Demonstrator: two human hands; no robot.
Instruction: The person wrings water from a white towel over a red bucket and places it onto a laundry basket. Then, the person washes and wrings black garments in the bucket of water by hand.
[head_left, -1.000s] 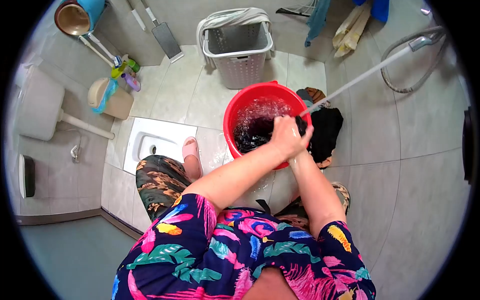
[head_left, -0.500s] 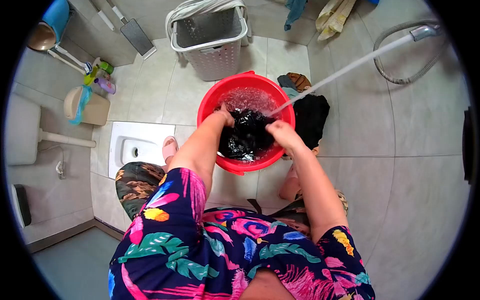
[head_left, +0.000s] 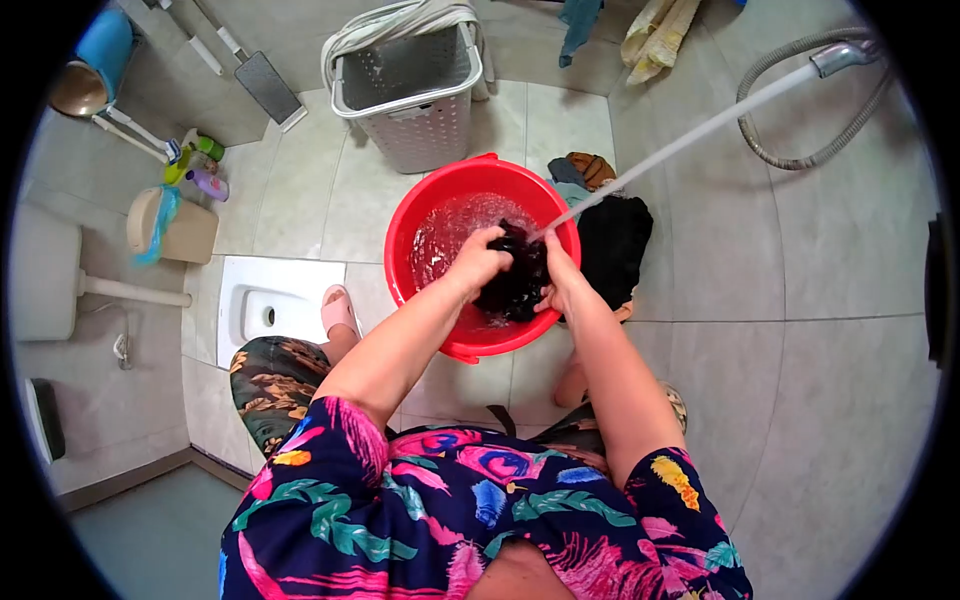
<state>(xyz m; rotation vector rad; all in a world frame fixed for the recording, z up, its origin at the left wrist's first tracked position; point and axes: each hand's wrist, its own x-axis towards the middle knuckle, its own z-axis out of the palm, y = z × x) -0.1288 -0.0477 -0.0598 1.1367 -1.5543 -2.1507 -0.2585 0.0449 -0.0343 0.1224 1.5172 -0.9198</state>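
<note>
A wet black garment (head_left: pixel 515 285) is bunched up inside the red basin (head_left: pixel 403 215), which holds water. My left hand (head_left: pixel 480 260) grips the cloth from its left side. On the opposite side my right hand (head_left: pixel 557 272) is closed around the cloth near the basin's right wall. A water jet (head_left: pixel 690 128) from the shower head (head_left: pixel 840 58) on the right wall runs down into the basin close to my right hand. The garment's exact kind cannot be made out, and its lower part is in the water.
Beside the basin on the right lies a pile of dark clothes (head_left: pixel 615 245). A grey laundry basket (head_left: pixel 415 120) stands behind it. To the left are a squat toilet (head_left: pixel 240 310), a beige bin (head_left: pixel 195 230) and several bottles (head_left: pixel 207 184).
My hands have drawn the black garment together from a spread-out state into a smaller bunch toward the basin's right side. More water surface shows on the left. The view has shifted slightly.
</note>
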